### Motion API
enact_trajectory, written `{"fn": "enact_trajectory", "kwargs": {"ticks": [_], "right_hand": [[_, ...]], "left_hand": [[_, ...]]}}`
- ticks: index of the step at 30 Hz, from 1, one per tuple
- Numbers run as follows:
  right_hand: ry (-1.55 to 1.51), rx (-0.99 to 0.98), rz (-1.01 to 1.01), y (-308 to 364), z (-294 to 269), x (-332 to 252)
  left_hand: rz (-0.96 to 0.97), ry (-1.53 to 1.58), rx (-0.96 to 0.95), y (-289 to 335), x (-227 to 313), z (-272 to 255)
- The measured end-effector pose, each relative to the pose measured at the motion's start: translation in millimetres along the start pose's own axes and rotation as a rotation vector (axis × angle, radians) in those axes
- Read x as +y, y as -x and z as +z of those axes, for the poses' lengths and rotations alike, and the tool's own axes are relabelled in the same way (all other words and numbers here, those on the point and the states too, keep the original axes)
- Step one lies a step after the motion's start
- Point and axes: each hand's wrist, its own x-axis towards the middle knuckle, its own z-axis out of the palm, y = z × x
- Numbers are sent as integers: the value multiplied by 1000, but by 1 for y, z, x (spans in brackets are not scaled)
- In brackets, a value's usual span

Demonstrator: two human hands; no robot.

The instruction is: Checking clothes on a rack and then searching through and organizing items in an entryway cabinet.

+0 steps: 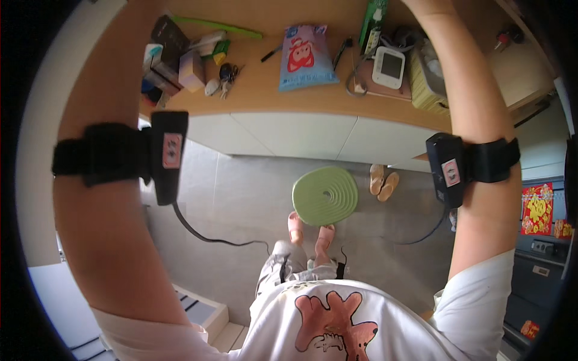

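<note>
Both my arms are raised past the upper edge. My left forearm (102, 204) runs up the left side, and its hand is outside the picture. Of my right hand (424, 5), only the base shows at the top edge; its fingers are hidden. Each forearm wears a black strapped device, one on the left arm (167, 156) and one on the right (445, 168), with a cable hanging from each. Below the right hand, a white monitor with a grey screen (388, 67) rests on the wooden cabinet top (253, 84). Whatever the hands touch is out of sight.
A blue-and-pink packet (308, 60), keys (226, 87), small boxes (191, 71) and a green-yellow basket (426, 84) sit on the cabinet. A green stool (325, 195) stands on the floor before my feet, beside a pair of tan slippers (382, 183). Red-and-gold decorations (537, 209) hang at right.
</note>
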Motion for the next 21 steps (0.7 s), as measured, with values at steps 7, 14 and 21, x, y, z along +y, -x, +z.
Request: {"fn": "enact_trajectory", "kwargs": {"ticks": [7, 14, 21], "right_hand": [[-61, -6, -17, -2, -5, -4], [116, -79, -46, -1, -8, 8], [46, -81, -5, -8, -35, 13]], "left_hand": [[211, -643, -29, -163, -89, 36], [261, -531, 177, -138, -41, 26], [254, -267, 212, -136, -7, -1]]}}
